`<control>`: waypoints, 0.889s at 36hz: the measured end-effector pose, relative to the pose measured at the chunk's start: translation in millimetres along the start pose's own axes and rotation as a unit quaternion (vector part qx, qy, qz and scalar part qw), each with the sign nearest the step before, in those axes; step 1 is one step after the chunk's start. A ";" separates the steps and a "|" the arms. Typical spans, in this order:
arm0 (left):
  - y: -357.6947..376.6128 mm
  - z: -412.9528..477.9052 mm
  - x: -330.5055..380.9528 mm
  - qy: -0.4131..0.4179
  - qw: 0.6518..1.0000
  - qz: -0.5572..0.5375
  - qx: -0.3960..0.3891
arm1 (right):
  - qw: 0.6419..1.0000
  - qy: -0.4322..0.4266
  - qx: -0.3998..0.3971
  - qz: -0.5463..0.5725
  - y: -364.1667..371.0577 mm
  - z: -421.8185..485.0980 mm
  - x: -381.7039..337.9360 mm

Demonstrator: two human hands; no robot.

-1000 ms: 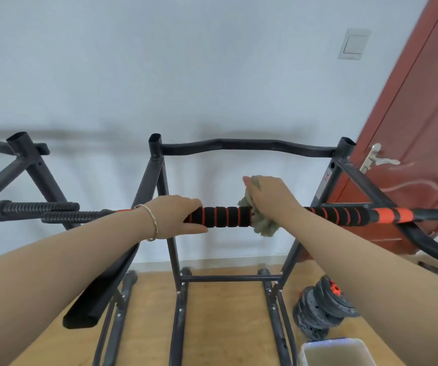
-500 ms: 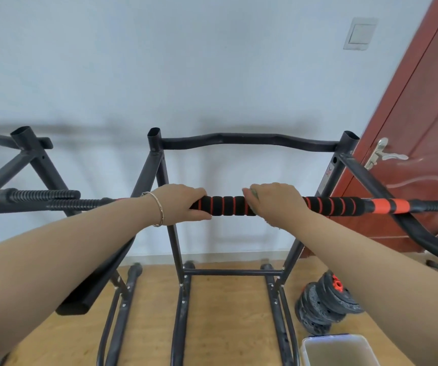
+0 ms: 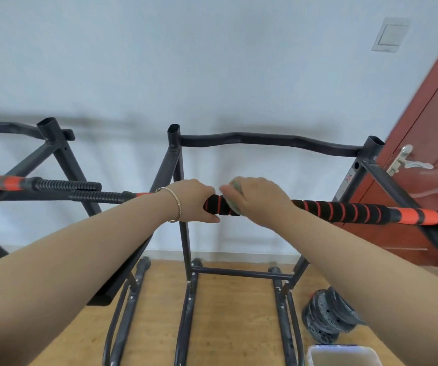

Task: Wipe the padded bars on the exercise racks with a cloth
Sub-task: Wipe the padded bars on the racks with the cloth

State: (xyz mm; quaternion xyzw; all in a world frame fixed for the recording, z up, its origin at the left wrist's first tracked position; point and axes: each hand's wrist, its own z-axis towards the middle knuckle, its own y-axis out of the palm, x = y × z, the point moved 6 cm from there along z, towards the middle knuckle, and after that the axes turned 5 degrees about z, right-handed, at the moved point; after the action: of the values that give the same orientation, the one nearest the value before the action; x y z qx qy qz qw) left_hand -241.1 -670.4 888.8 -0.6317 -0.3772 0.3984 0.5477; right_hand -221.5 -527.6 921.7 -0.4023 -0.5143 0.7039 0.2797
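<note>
- The left hand (image 3: 196, 200) has its fingers curled round the padded bar (image 3: 344, 210), gripping the foam.
- The right hand (image 3: 261, 199) is curled over the cloth (image 3: 236, 186) just beside the left hand and presses it onto the padded bar. Only a greenish edge of the cloth shows past the fingers, and this hand is a little blurred.
- The two hands are almost touching on the padded bar. Another stroke to the left would likely knock the cloth into the left hand's knuckles.
- The foam under the left hand can't be reached. That patch will probably be missed unless the grip moves along the padded bar.
- The cloth is bunched small under the palm. A loose grip could let it slide off the padded bar and drop to the floor.
- Hard rubbing may twist the foam on the padded bar, or rock the rack (image 3: 178, 159) that carries it.
- Count: two hands and one cloth.
- Two racks: the one carrying the padded bar and a second rack (image 3: 51, 138) to its left.
- Two bars with grips: the padded bar and a second bar (image 3: 9, 182) off its left end.
- Below the right end of the padded bar are one stack of weight plates (image 3: 328, 320), too bunched to count, and one white tub (image 3: 341, 355).
- One door (image 3: 423, 154) stands behind that right end.
</note>
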 end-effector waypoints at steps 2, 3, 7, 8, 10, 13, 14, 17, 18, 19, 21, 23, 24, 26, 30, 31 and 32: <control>-1.2 -0.4 2.0 0.003 1.000 -0.001 0.003 | 0.994 -0.026 0.014 -0.108 16.1 0.4 -1.7; -1.5 -0.6 2.4 0.005 1.000 0.003 0.005 | 0.989 -0.036 0.030 -0.137 19.5 1.7 -0.4; -2.0 -1.5 2.1 -0.001 1.000 0.021 0.016 | 0.973 -0.101 -0.013 -0.207 24.2 12.0 -2.0; -2.3 -1.0 1.9 -0.003 1.000 0.020 0.015 | 0.979 -0.086 -0.023 -0.185 23.6 16.4 -0.9; -3.3 -0.3 1.7 -0.006 1.000 0.018 0.015 | 0.993 -0.011 -0.048 -0.110 20.5 24.8 5.3; -4.2 -0.5 1.6 -0.004 1.000 0.015 0.019 | 0.984 0.117 -0.135 0.015 19.0 32.9 13.3; -4.1 -1.0 1.8 -0.002 1.000 0.015 0.021 | 0.974 0.148 -0.167 0.037 18.5 35.4 16.1; -3.3 -2.6 1.7 0.003 1.000 0.015 0.025 | 0.944 0.187 -0.270 0.028 13.2 37.4 20.2; -3.1 -2.9 1.4 0.004 1.000 0.013 0.023 | 0.938 0.183 -0.294 0.012 11.6 38.0 23.5; -2.7 -3.0 1.1 0.005 1.000 0.008 0.018 | 0.935 0.182 -0.306 0.001 8.7 37.6 26.2; -2.4 -3.9 0.7 0.006 1.000 -0.005 0.007 | 0.937 0.205 -0.283 0.004 -0.2 34.0 39.0; -2.4 -5.5 0.8 0.007 1.000 -0.011 0.000 | 0.944 0.208 -0.253 -0.033 -6.5 27.4 58.8; -2.8 -6.7 0.6 0.005 1.000 -0.011 -0.001 | 0.950 0.208 -0.230 -0.036 -11.6 23.0 68.5; -4.7 -8.8 -0.3 0.001 0.999 -0.033 -0.001 | 0.962 0.226 -0.147 0.034 -23.7 17.5 86.8; -22.1 -9.0 1.4 0.005 0.990 -0.129 0.053 | 0.926 0.260 0.000 0.274 -58.8 -2.7 92.0; -32.3 -9.8 3.3 -0.001 0.982 -0.169 0.084 | 0.873 0.266 -0.003 0.409 -59.7 -10.1 85.3; -43.1 -11.0 5.5 -0.012 0.968 -0.224 0.109 | 0.808 0.247 -0.018 0.535 -60.7 -16.1 72.5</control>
State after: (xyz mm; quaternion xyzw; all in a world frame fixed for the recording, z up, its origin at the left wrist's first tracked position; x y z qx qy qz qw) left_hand -230.6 -664.7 931.9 -0.4630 -0.4697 0.3117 0.6840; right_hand -246.7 -441.9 956.6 -0.7792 -0.1440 0.6092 -0.0309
